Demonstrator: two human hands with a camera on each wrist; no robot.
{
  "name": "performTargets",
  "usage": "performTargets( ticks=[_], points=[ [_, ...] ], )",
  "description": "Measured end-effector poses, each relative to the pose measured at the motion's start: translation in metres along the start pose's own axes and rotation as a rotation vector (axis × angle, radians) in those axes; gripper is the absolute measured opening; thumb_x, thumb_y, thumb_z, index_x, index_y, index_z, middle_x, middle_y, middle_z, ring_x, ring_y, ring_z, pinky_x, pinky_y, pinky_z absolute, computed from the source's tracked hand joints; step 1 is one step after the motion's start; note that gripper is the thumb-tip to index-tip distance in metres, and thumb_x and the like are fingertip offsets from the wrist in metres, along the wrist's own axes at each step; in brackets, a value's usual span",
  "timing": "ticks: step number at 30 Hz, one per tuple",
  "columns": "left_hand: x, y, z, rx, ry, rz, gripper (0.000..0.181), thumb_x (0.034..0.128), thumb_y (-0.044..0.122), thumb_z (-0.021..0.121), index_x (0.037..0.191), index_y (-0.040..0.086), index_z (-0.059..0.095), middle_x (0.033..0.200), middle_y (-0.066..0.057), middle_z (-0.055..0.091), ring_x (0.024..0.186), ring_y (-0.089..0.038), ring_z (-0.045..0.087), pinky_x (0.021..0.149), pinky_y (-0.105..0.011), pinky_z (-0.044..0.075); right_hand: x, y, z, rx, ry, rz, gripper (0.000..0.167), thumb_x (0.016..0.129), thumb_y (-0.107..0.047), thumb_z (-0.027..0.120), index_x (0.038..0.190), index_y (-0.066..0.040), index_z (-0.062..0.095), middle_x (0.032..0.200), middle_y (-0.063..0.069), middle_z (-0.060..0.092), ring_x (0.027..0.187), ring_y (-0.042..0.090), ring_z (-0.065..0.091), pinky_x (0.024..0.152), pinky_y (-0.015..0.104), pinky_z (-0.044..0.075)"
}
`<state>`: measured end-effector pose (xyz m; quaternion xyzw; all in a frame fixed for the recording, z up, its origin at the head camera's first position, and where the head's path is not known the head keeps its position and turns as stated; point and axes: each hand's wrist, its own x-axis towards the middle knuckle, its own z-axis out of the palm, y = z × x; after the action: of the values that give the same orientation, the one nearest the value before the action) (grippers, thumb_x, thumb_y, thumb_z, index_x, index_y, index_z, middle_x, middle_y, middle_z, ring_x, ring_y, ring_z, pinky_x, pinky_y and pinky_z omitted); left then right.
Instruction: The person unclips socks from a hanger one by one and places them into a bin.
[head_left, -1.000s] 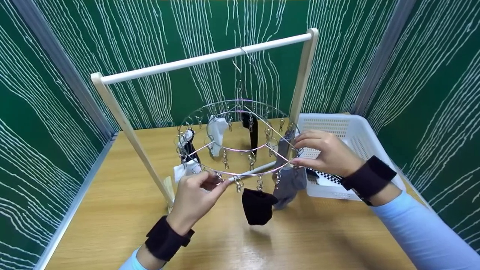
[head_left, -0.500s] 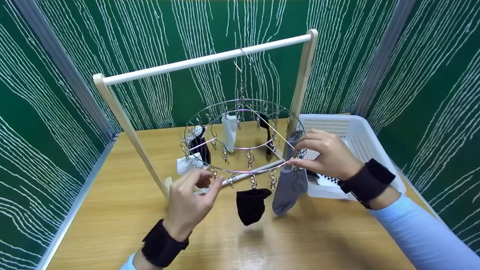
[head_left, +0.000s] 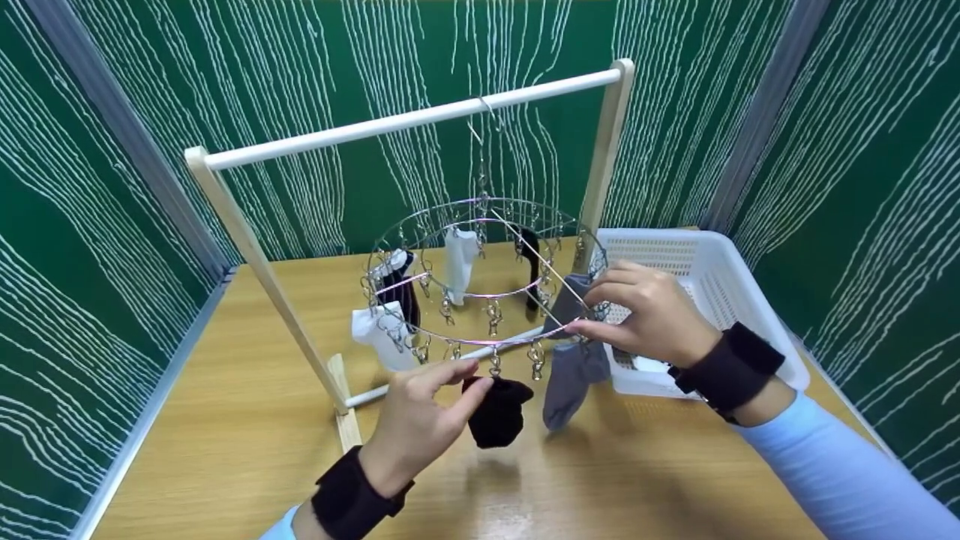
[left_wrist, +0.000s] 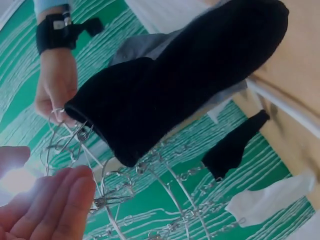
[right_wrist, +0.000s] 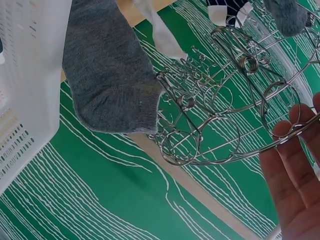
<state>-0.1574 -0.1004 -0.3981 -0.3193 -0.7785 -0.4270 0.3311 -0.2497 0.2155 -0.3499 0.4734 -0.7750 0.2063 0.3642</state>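
A round metal clip hanger [head_left: 489, 343] hangs from a white rod, with socks clipped around it. My right hand [head_left: 660, 311] pinches its rim at the right side, and the right wrist view shows fingers [right_wrist: 287, 165] against the wire. At the front dangles a black sock [head_left: 499, 420]; in the left wrist view its cuff [left_wrist: 107, 105] is by the clips. My left hand [head_left: 424, 416] is beside that sock's cuff, thumb and fingers apart, with nothing seen between them. Grey socks [head_left: 566, 390] hang next to the right hand.
A wooden stand [head_left: 262, 255] bears the rod. Behind right is a white perforated basket [head_left: 720, 277]. White [head_left: 459, 262], black [head_left: 532, 259] and striped [head_left: 405, 300] socks hang on the hanger's far and left sides. Green walls surround the wooden table [head_left: 247, 450].
The hanger has turned a little, carrying the black sock left. My left hand first drew back from the rim, then moved right to the black sock. My right hand stays at the rim.
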Motion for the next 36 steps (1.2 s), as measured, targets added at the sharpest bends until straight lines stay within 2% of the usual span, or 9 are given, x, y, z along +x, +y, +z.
performTargets(
  ticks=[4,8,12,20,23,28,36],
  points=[
    [-0.002,0.000,0.006,0.051,-0.072,-0.048,0.021,0.0928,0.007,0.084,0.110,-0.003,0.080,0.104,-0.014,0.084,0.096,-0.024,0.082,0.087,-0.037,0.067,0.000,-0.001,0.000,-0.004,0.000,0.010,0.049,0.101,-0.053,0.075,0.086,-0.006,0.079,0.082,0.004,0.076,0.075,0.019,0.065,0.064,0.033,0.055],
    [0.000,-0.001,0.011,0.064,-0.173,-0.132,0.034,0.1007,0.016,0.078,0.125,-0.007,0.074,0.122,-0.021,0.080,0.115,-0.031,0.079,0.099,-0.045,0.064,-0.001,-0.002,0.001,-0.003,-0.002,0.016,0.051,0.102,-0.054,0.073,0.085,-0.005,0.079,0.081,0.004,0.076,0.075,0.019,0.065,0.064,0.034,0.056],
    [0.006,-0.004,0.014,0.032,-0.236,-0.203,0.033,0.1043,0.021,0.074,0.124,-0.005,0.073,0.124,-0.020,0.079,0.117,-0.030,0.077,0.101,-0.046,0.063,-0.001,-0.003,0.002,-0.004,-0.005,0.015,0.051,0.101,-0.053,0.074,0.085,-0.005,0.079,0.081,0.004,0.076,0.074,0.019,0.064,0.064,0.035,0.056],
    [0.014,-0.006,0.015,-0.042,-0.244,-0.211,0.017,0.1023,0.015,0.076,0.108,-0.001,0.078,0.111,-0.016,0.083,0.109,-0.027,0.080,0.097,-0.045,0.064,0.001,-0.003,0.001,-0.004,-0.016,0.037,0.045,0.097,-0.049,0.080,0.086,-0.005,0.079,0.082,0.005,0.076,0.075,0.019,0.065,0.064,0.035,0.057],
    [0.016,-0.005,0.015,-0.061,-0.234,-0.231,0.015,0.0999,0.014,0.079,0.104,0.000,0.080,0.103,-0.013,0.084,0.100,-0.024,0.081,0.091,-0.042,0.065,0.001,-0.003,0.001,-0.005,-0.016,0.035,0.046,0.098,-0.050,0.079,0.086,-0.005,0.079,0.082,0.005,0.076,0.075,0.019,0.066,0.065,0.035,0.058],
    [0.019,-0.002,0.015,-0.070,-0.211,-0.253,0.014,0.0955,0.015,0.084,0.097,0.001,0.081,0.090,-0.008,0.084,0.084,-0.018,0.080,0.077,-0.034,0.065,0.000,-0.003,0.000,-0.001,-0.009,0.025,0.049,0.100,-0.051,0.076,0.087,-0.004,0.079,0.082,0.006,0.076,0.075,0.020,0.067,0.065,0.036,0.058],
    [0.023,-0.001,0.014,-0.056,-0.200,-0.241,0.013,0.0941,0.015,0.085,0.093,0.002,0.083,0.086,-0.006,0.083,0.075,-0.014,0.077,0.070,-0.027,0.062,-0.002,-0.004,-0.002,-0.002,-0.013,0.025,0.050,0.101,-0.052,0.074,0.091,-0.004,0.080,0.089,0.008,0.079,0.082,0.023,0.072,0.072,0.040,0.063]
  ],
)
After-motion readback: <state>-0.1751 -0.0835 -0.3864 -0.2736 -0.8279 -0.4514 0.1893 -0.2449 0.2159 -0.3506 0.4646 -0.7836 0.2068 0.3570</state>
